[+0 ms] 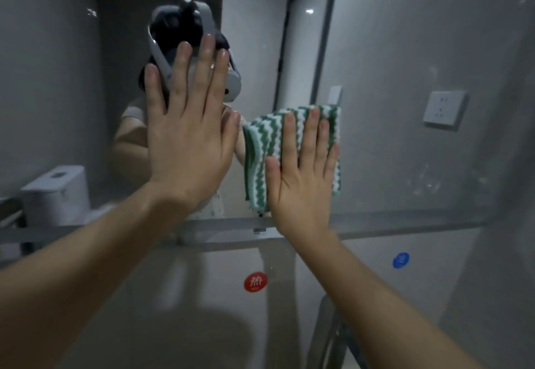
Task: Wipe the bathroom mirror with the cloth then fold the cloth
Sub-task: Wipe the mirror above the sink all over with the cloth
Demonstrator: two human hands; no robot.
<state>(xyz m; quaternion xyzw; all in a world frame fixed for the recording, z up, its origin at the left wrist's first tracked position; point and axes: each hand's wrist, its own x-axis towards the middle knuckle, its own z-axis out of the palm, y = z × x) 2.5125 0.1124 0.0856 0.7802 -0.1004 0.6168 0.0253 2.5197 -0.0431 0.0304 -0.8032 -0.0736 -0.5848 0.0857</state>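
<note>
Right hand (301,172) lies flat and open, fingers spread, pinning the green-and-white striped cloth (262,148) against the mirror (405,50) near its lower edge; nothing is gripped, only pressed. Left hand (188,131) is also open and empty, palm up against the glass just beside the cloth, seemingly as a brace. To wipe well — keep even palm pressure, overlap the strokes, work over the smudges (428,177) at lower right, and don't let the bare hand leave prints.
</note>
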